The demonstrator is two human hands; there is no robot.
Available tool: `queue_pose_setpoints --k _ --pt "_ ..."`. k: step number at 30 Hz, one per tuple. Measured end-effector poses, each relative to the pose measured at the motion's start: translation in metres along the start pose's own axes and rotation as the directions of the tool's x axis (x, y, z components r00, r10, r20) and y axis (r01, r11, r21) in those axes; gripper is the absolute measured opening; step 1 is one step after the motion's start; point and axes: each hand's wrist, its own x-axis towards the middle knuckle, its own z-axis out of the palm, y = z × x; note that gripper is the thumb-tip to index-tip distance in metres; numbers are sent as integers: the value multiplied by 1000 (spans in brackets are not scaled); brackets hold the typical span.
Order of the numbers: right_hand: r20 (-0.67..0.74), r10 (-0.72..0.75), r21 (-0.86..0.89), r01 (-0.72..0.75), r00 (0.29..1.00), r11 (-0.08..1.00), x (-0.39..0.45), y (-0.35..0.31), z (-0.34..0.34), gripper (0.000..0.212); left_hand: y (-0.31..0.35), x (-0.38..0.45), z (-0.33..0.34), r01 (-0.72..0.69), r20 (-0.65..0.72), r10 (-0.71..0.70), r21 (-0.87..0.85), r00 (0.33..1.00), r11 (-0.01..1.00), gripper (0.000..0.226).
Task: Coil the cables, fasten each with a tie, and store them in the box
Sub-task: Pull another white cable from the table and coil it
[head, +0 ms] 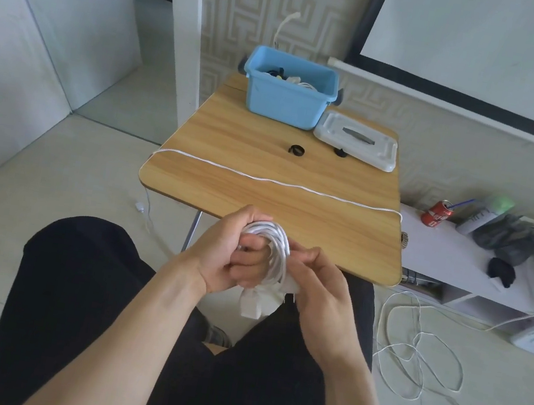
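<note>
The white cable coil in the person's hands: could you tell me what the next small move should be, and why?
Probably free the right hand and reach for the black tie on the table. The white cable coil looks wound, gripped by the left hand near the table's front edge, with no tie visible on it. The blue box stands open at the far edge.

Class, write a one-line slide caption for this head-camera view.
Both hands coil a white cable at the table edge; two black ties and blue box wait.

Bright even daylight, soft shadows, wide-angle edge warping.
</note>
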Motion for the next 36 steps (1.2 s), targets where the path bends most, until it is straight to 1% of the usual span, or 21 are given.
queue_pose_setpoints --k 1,3,5,7,8,9,10,13,15,18,20,21,23,25,26,27,28,30,31,33,36 --pt "1 -25 0 25 1000 1000 0 -1 1 13 -1 1 3 -12 -43 10 -36 999 999 54" --pt "-64 -67 -114 59 996 992 2 2 3 24 -3 5 9 -26 -192 14 -60 981 998 56" --pt "-122 -114 -242 82 986 967 10 5 8 30 -6 9 12 -46 -365 24 -50 931 998 54" --pt "-138 -133 -321 82 981 944 25 5 13 19 -8 16 10 -86 -515 78 9 854 996 50" --pt "-133 -130 -374 71 983 925 36 3 14 13 -9 18 8 -105 -565 108 38 818 994 47" --pt "-125 -139 -439 71 982 896 48 -1 14 10 -8 20 8 -119 -588 118 37 800 992 45" --pt "-110 -160 -494 86 981 865 61 -6 13 11 -5 24 7 -145 -580 116 -4 806 989 46" --pt "-95 -188 -589 97 978 802 97 -19 10 12 7 36 1 -207 -434 69 -281 898 937 51" --pt "-97 -182 -609 86 979 788 115 -26 7 15 18 45 -2 -205 -341 75 -361 937 910 46" --pt "-83 -198 -625 104 977 774 135 -34 7 18 32 54 -6 -228 -281 124 -377 952 898 46" --pt "-40 -171 -624 109 984 774 152 -39 7 19 42 61 -9 -247 -303 128 -397 945 884 46" --pt "-16 -131 -625 92 991 775 162 -43 5 20 48 66 -12 -253 -325 119 -408 938 877 46" --pt "-12 -28 -597 15 1000 802 185 -48 0 21 56 77 -22 -250 -355 105 -394 929 884 44" --pt "-79 56 -537 -90 995 839 211 -49 -8 15 60 88 -32 -236 -374 88 -373 923 897 42" --pt "-132 66 -543 -128 989 830 227 -47 -12 10 62 93 -37 -219 -371 73 -371 926 902 42" --pt "-177 55 -594 -151 983 790 244 -44 -16 8 65 99 -43 -193 -356 54 -368 933 910 43" --pt "-197 32 -675 -160 980 721 258 -42 -21 8 66 104 -47 -163 -333 36 -361 942 918 44" --pt "-195 0 -811 -162 981 562 283 -36 -27 17 69 111 -55 -116 -292 7 -357 956 927 46" --pt "-182 -1 -850 -157 983 503 300 -30 -29 23 73 117 -62 -108 -277 0 -374 961 921 45" --pt "-172 -2 -890 -155 985 429 320 -19 -32 31 76 124 -73 -100 -251 -1 -391 968 915 45" --pt "-189 -5 -903 -172 982 393 339 -2 -33 33 70 130 -83 -61 -186 -16 -403 982 913 47"
